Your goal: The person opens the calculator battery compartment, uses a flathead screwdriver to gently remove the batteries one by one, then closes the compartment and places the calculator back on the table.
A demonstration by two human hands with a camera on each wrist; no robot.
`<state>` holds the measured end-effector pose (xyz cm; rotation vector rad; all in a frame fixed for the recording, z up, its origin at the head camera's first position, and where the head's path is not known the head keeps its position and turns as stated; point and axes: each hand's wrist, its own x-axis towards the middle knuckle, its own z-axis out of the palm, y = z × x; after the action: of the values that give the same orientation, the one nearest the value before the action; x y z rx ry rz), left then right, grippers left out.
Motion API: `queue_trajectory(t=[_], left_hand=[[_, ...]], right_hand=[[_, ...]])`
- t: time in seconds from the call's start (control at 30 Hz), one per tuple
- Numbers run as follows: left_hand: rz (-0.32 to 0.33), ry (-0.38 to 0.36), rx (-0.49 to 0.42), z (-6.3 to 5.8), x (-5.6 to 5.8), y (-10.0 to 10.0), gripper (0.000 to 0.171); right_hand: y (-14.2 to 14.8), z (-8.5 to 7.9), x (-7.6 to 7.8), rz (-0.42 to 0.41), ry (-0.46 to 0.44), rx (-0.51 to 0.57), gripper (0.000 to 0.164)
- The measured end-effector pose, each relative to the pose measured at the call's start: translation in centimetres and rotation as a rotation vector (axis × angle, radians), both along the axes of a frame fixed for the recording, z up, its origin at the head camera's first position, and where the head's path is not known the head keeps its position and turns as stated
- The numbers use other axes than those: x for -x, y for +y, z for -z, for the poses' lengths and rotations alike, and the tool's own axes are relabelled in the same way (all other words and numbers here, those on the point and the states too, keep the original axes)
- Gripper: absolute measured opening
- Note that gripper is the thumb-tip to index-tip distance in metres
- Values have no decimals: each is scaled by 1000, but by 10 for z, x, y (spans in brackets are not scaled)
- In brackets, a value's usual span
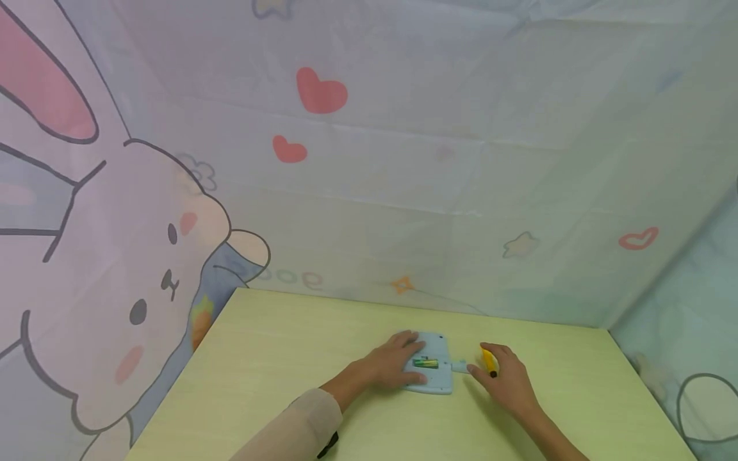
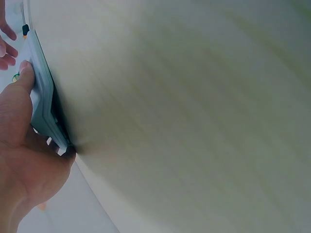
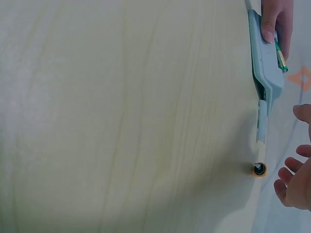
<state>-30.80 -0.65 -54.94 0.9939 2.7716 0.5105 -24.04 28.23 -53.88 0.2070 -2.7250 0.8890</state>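
Observation:
A light blue flat device lies on the table with its back up, and green batteries show in its open compartment. My left hand holds its left part, the thumb on top and fingers at the far edge. Just right of the device is a light blue battery cover. A yellow screwdriver with a black collar is beside my right hand. In the right wrist view, that hand's loosely bent fingers are apart from the screwdriver, which points its tip toward the camera.
The pale wood-grain table extends around both hands. A printed cloth with a rabbit and hearts hangs behind its back edge. At the left forearm there is a beige sleeve, with a small black piece under it.

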Motion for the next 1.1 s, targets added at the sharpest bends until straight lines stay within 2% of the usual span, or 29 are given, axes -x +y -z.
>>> queue_trajectory(t=[0.5, 0.9, 1.1], left_hand=[[6, 16, 15, -4, -3, 1, 80], [22, 66, 68, -12, -5, 6, 77], [18, 53, 78, -12, -6, 6, 76]], right_hand=[[-12, -4, 2, -33, 14, 41, 59], [-22, -2, 5, -109, 73, 45, 57], [-27, -3, 6, -127, 73, 41, 56]])
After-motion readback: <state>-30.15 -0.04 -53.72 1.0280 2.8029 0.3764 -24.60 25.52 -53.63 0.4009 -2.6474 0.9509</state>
